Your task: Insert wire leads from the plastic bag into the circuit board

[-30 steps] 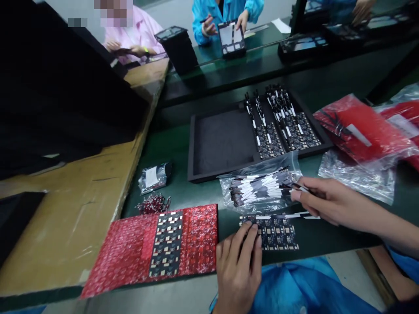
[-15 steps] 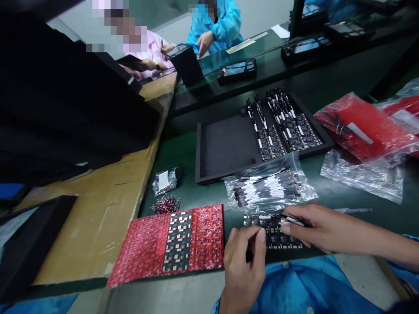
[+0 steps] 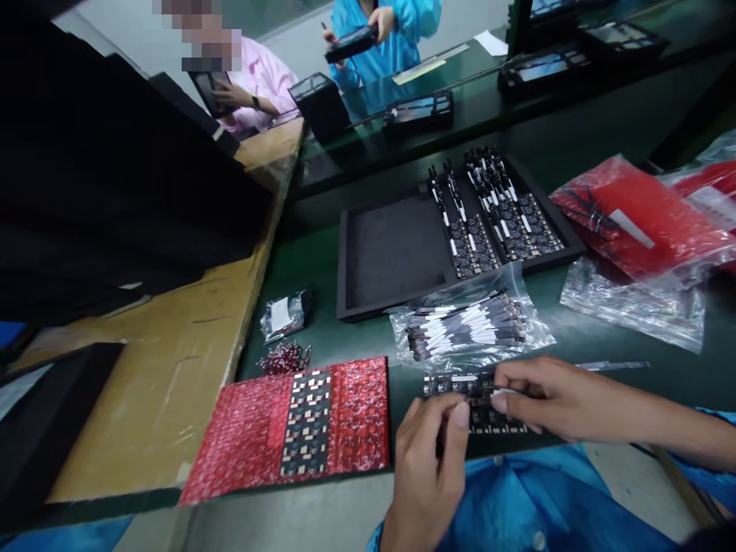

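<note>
A dark panel of small circuit boards (image 3: 442,383) lies near the table's front edge, under both hands. My right hand (image 3: 555,402) comes in from the right, thumb and fingers pinched on a thin flat cable (image 3: 483,399). The cable's near end reaches toward my left fingertips. My left hand (image 3: 428,452) is at the panel's left, thumb and index finger pinched together; what lies between them is hidden. Just beyond the panel is a clear plastic bag of flat cables (image 3: 465,330), dark with white labels.
A black tray (image 3: 391,307) holds rows of boards with cables attached. At left, red bubble wrap (image 3: 235,441) carries another board panel (image 3: 307,422). Nearby are a wire bundle (image 3: 286,357) and a silvery bag (image 3: 283,316). Red bags (image 3: 638,215) lie right. Two people work across the table.
My hands stay over the panel; the right-hand cable now lies lower, toward my left fingertips. Across the table, the person in blue has raised a black frame, and the person in pink has tilted theirs up.
</note>
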The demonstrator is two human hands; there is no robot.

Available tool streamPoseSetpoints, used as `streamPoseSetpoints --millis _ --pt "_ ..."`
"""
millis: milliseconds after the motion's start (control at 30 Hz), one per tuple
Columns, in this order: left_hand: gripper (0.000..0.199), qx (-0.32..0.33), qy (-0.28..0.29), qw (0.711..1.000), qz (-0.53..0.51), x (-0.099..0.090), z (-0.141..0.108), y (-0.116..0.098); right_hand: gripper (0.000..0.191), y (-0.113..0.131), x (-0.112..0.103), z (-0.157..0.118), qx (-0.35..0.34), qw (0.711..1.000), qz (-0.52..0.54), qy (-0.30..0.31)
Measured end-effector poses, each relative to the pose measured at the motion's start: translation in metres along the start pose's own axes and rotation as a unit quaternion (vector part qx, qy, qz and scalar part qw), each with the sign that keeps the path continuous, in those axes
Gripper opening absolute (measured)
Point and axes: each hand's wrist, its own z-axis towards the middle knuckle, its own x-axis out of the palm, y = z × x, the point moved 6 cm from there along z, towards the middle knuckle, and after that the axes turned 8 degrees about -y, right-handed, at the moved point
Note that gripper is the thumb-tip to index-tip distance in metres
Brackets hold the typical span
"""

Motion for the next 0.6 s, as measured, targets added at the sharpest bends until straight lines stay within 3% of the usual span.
streamPoseSetpoints --millis 167,267,400,600 --pt "0.012 0.109 -0.066 0.990 0.052 -0.001 -0.011 -0.011 0.035 -0.028 -0.019 -0.007 0.013 0.999 -0.004 -0.052" --pt "0.003 0.193 -0.048 0.977 0.084 0.014 -0.025 -0.021 0.033 -0.041 -0.029 -0.014 0.021 0.996 -0.031 -0.075" --pt "0.023 0.277 -0.006 0.952 0.127 0.032 -0.041 -0.033 0.027 -0.048 -0.031 -0.022 0.029 0.994 -0.074 -0.081" --pt "0.047 0.317 0.032 0.933 0.166 0.045 -0.043 -0.040 0.020 -0.040 -0.029 -0.027 0.025 0.988 -0.135 -0.071"
